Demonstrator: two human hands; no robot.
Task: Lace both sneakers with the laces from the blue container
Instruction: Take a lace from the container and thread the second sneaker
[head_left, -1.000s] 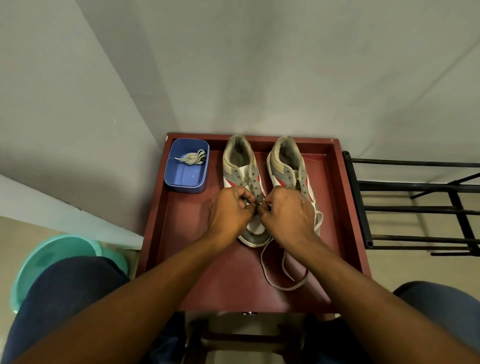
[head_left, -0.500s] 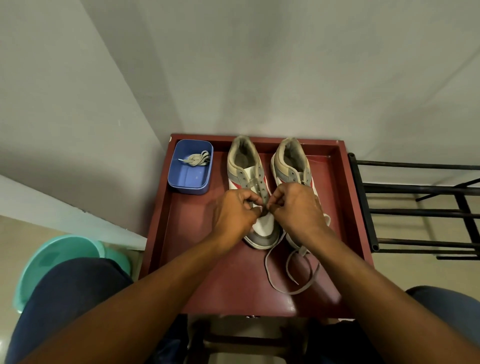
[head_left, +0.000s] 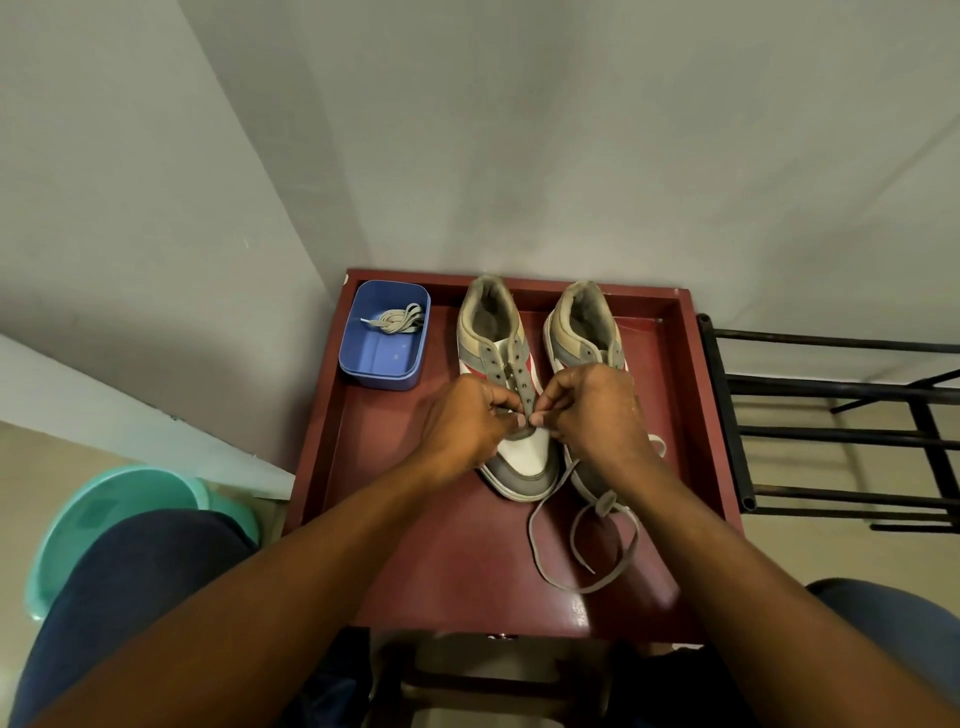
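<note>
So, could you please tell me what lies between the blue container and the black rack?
Head view: the first sneaker, then the second sneaker, side by side on the tray.

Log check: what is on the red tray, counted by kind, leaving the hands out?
Sneakers: 2 (sneaker being laced, second sneaker)
Laces: 2 (bundled lace in the container, loose lace trailing off the toes)
Containers: 1 (blue container)
Total: 5
</note>
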